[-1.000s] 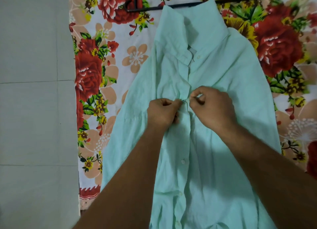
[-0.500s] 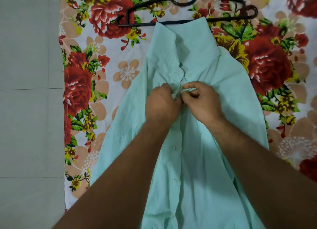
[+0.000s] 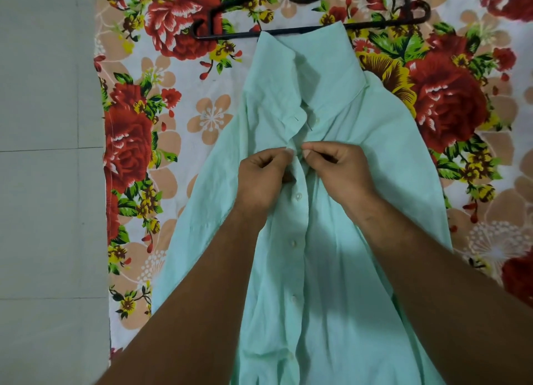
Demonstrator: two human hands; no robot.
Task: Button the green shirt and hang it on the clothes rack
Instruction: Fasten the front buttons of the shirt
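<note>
One head-worn camera looks steeply down, close over the floral sheet (image 3: pixel 178 101). The floor (image 3: pixel 43 182) fills the picture's left edge.

Green shirt (image 3: pixel 331 269) flat on floral sheet (image 3: pixel 173 125); left hand (image 3: pixel 261 179), right hand (image 3: pixel 340 171) pinch placket below collar; black hanger (image 3: pixel 311 9) at sheet's far edge.

I saw soft, even indoor light; my forearms cast faint shadows on the shirt (image 3: pixel 360 269), and edges bowed with slight blur.

Floral bedsheet (image 3: pixel 178 130) over tiled floor (image 3: pixel 43 182); green shirt (image 3: pixel 331 269), black hanger (image 3: pixel 311 26) atop.
</note>
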